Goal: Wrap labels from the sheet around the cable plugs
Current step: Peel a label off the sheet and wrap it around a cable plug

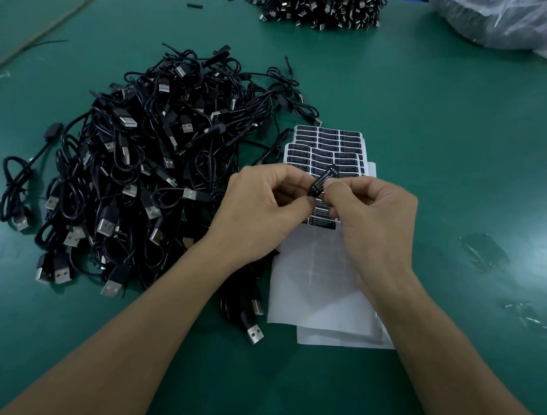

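One label [323,179], perhaps plug, between left hand [262,206], right hand [377,216]; cables [139,163] beside.

A heap of cables [139,170] lies on the counter [447,125], left of its middle. Just right of the heap and touching it lies a stack of label sheets [321,282], one on another. The left hand [262,202] and right hand [378,213] meet over the sheets, a label [321,182] pinched between them. A second cable heap [325,0] sits at the far edge, and a bag [529,21] lies in the far right corner.
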Available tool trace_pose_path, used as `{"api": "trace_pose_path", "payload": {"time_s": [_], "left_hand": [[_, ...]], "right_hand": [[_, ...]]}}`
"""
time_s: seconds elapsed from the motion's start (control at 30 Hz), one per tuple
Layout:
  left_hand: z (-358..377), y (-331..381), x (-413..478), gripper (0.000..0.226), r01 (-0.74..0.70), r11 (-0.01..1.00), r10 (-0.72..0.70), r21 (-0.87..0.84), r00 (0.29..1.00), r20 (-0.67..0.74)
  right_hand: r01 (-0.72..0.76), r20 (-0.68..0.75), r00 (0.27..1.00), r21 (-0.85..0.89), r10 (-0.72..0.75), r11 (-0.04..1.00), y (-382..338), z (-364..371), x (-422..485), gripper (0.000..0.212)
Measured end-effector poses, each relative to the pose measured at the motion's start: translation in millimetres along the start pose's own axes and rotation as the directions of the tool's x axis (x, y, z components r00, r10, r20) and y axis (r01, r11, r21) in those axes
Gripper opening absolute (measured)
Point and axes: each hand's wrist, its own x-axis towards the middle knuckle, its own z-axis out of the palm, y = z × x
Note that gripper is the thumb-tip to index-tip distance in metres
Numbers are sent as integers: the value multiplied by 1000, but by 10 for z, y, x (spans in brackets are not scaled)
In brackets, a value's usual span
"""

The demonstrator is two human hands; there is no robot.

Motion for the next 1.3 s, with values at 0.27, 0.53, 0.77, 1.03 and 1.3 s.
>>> {"api": "trace_pose_path", "payload": {"time_s": [0.27,0.53,0.77,1.03,1.3], "left_hand": [[5,-8,-5,26,-4,1000,4,-15,1000,17],[-5,-14,-5,19,-15,1000,15,-19,1000,22],[6,-21,-7,21,-6,1000,6,-14,999,32],[20,-21,-15,18,-95,995,94,21,995,44],[-226,220,98,17,-310,881,347,357,937,-41]], "right_hand": [[27,12,1000,-5,-27,1000,0,-17,-9,10],[19,-12,1000,-7,-19,1000,1,-34,-8,24],[16,67,998,90,-22,996,-17,-29,5,23],[143,129,979,137,-160,980,-60,-78,-2,12],[167,281,943,71,-180,983,-94,-94,-59,45]]}}
